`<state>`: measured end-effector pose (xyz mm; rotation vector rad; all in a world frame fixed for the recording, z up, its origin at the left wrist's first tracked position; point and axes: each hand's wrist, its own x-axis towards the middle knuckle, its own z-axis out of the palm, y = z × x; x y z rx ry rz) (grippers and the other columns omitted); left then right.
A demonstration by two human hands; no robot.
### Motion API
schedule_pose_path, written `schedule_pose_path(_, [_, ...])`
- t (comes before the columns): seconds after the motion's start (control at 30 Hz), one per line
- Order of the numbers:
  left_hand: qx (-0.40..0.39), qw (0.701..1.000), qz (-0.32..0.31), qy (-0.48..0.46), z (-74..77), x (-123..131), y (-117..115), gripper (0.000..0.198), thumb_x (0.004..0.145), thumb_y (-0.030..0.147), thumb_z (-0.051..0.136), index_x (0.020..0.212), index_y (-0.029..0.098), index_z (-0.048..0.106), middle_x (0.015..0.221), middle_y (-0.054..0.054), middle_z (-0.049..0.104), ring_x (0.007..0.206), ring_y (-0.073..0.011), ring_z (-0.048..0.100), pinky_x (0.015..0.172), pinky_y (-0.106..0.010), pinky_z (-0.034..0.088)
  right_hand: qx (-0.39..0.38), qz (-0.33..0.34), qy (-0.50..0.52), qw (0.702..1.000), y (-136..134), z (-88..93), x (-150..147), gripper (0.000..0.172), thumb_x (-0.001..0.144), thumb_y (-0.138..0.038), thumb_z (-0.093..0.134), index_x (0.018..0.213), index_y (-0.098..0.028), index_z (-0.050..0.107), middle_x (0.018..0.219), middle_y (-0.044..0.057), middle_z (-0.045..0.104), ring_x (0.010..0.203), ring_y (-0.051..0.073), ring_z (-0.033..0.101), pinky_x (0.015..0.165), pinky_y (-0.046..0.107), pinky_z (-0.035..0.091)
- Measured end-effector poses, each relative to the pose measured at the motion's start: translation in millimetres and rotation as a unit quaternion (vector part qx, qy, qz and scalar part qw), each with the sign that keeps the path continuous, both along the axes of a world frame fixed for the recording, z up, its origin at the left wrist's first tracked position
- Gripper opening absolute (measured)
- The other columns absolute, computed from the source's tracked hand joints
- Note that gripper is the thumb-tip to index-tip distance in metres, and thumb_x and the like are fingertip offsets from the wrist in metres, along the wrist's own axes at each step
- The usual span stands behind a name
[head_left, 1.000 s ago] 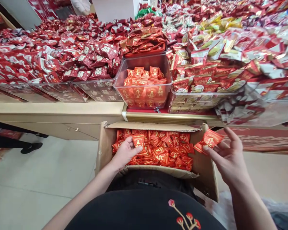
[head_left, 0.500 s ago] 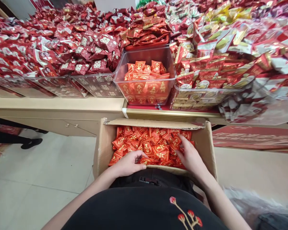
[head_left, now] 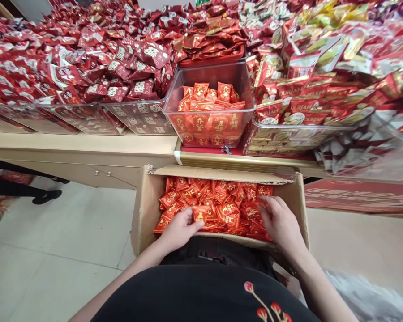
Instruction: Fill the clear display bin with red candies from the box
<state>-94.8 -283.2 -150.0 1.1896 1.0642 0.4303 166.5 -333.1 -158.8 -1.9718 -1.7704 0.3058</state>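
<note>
A cardboard box [head_left: 144,210] held against my body is filled with several small red-orange candy packets [head_left: 221,203] printed in gold. My left hand [head_left: 179,229] rests in the box at its near left, fingers closed on one red packet [head_left: 200,215]. My right hand [head_left: 281,222] is in the box at the near right, its fingers curled down onto the packets there; what they hold is hidden. Just beyond the box, on the counter, stands a clear plastic bin [head_left: 208,76] partly filled with the same red-orange packets.
The wooden counter [head_left: 87,150] carries long clear bins heaped with dark red packets [head_left: 87,67] on the left and gold-red durian packets [head_left: 298,107] on the right. Another person's black shoe [head_left: 47,196] stands on the tiled floor at left.
My right hand, which held packets up beside the box a second ago, has come down into the box. My left hand has stayed in the box and shifted slightly among the packets.
</note>
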Motion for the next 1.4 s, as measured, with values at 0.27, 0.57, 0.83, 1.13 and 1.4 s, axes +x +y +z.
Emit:
schedule_pose_path(0.27, [-0.16,0.946,0.25,-0.127,1.6,-5.4,0.3,0.019,0.071,0.018,0.058,0.089,0.018,0.052,0.09,-0.002,0.061,0.084,-0.0153,0.057,0.076,-0.033,0.046,-0.106,0.27,0.007,0.957,12.3,-10.4,-45.8,0.028,0.081,-0.013,0.039,0.1,-0.013,0.06,0.102,0.01,0.063,0.093,0.019,0.055,0.085,0.034,0.04])
schedule_pose_path(0.57, [-0.169,0.901,0.346,-0.197,-1.3,-13.2,-1.9,0.021,0.073,0.012,0.056,0.093,0.018,0.052,0.096,-0.004,0.062,0.088,-0.0163,0.059,0.076,-0.032,0.048,-0.236,0.213,-0.007,0.948,16.1,-8.6,-47.1,0.029,0.074,-0.02,0.049,0.101,-0.012,0.057,0.092,0.011,0.063,0.087,0.021,0.056,0.078,0.028,0.042])
schedule_pose_path(0.83, [-0.145,0.911,0.321,-0.216,-0.5,-9.8,-1.8,0.027,0.07,0.013,0.061,0.096,0.015,0.054,0.094,-0.006,0.064,0.088,-0.018,0.06,0.079,-0.032,0.048,-0.214,0.183,-0.057,0.958,29.3,2.6,-72.3,0.024,0.082,-0.026,0.037,0.092,-0.016,0.058,0.083,0.01,0.064,0.081,0.021,0.058,0.073,0.028,0.041])
schedule_pose_path(1.13, [-0.122,0.923,0.308,-0.197,-0.7,-10.5,1.0,0.029,0.068,0.017,0.064,0.095,0.015,0.054,0.093,-0.005,0.063,0.089,-0.0167,0.058,0.084,-0.033,0.044,-0.234,0.195,-0.03,0.952,45.5,-5.3,-102.4,0.02,0.079,-0.018,0.039,0.095,-0.017,0.05,0.074,0.008,0.065,0.068,0.021,0.061,0.059,0.027,0.04])
schedule_pose_path(1.4, [-0.033,0.985,0.144,-0.093,15.7,6.1,12.8,0.031,0.061,0.017,0.068,0.089,0.013,0.055,0.085,-0.004,0.064,0.081,-0.0142,0.059,0.078,-0.028,0.046,-0.144,0.142,0.443,0.873,42.4,13.5,-99.0,0.021,0.078,-0.037,0.049,0.086,-0.018,0.054,0.072,0.001,0.059,0.064,0.012,0.054,0.059,0.023,0.042])
